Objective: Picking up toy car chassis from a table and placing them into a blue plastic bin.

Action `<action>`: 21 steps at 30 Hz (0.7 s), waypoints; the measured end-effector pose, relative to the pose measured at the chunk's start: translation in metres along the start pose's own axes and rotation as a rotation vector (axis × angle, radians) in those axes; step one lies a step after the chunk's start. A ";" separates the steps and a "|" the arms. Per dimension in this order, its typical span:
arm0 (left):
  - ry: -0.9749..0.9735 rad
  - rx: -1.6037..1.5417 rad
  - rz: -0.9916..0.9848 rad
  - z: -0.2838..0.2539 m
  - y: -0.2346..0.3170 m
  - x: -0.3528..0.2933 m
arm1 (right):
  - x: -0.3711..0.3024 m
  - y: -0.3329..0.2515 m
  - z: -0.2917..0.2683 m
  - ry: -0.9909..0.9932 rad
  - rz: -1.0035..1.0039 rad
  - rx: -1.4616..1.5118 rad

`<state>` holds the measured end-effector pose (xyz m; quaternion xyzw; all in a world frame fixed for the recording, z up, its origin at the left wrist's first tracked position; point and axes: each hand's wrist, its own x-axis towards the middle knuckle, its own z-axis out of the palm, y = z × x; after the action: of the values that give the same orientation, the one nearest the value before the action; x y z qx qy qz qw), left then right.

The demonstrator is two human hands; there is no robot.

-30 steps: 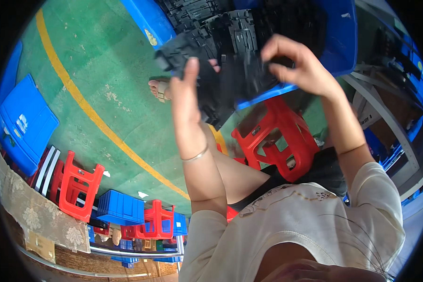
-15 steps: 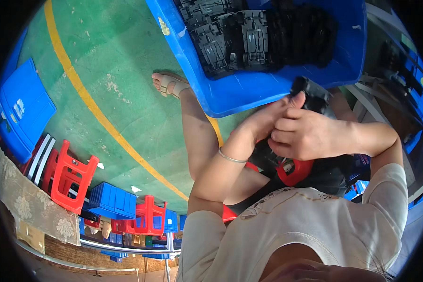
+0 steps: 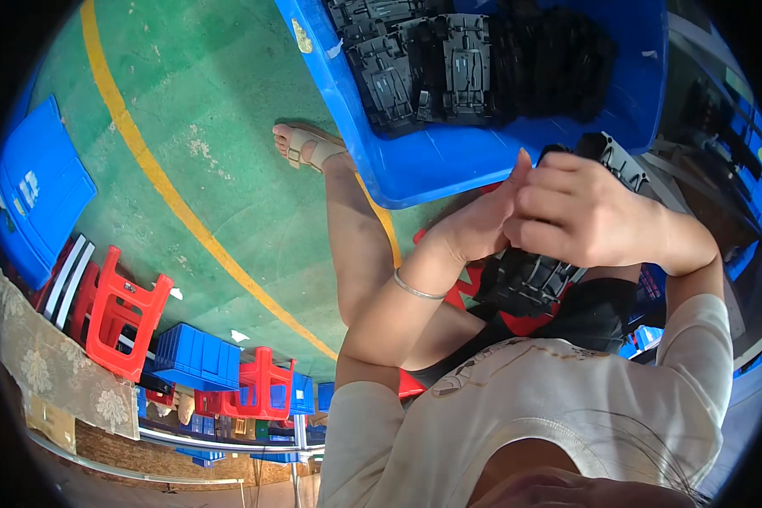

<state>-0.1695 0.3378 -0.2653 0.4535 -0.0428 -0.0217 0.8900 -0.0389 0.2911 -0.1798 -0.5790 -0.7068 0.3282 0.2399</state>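
Note:
Both my hands are together over my lap, at the near edge of a blue bin. Curled fingers of my right hand (image 3: 580, 212) close over a black plastic toy car chassis (image 3: 529, 278). Its molded underside shows below the hands, and a black and grey end sticks out above the right knuckles; whether this is one piece or two I cannot tell. My left hand (image 3: 487, 222), below a bracelet-ringed wrist, presses against the right fingers with its thumb up. Its other fingers are hidden. Several similar black chassis (image 3: 467, 68) lie in the blue bin (image 3: 449, 165).
A red plastic surface (image 3: 466, 292) shows under the hands, between my legs. Off to the left on the green floor (image 3: 237, 169) stand red stools (image 3: 127, 313), a blue crate (image 3: 196, 357) and a blue lid-like panel (image 3: 42, 195). Metal frame parts (image 3: 681, 182) rise at the right.
The chassis has turned and now shows both above and below my hands, where before a blurred dark end showed above. My right hand has shifted slightly up and right.

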 end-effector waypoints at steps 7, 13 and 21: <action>0.022 -1.012 -0.513 -0.004 0.023 0.018 | 0.001 -0.006 -0.035 0.504 0.760 -0.129; 0.061 -0.867 -0.579 -0.005 0.020 0.022 | -0.021 -0.001 -0.011 0.451 1.022 0.270; 0.158 -0.598 -0.490 -0.008 0.015 0.023 | -0.019 0.061 -0.026 0.286 0.698 0.781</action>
<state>-0.1460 0.3511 -0.2563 0.1711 0.1439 -0.2100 0.9518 0.0244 0.2844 -0.2068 -0.6859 -0.2583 0.5445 0.4078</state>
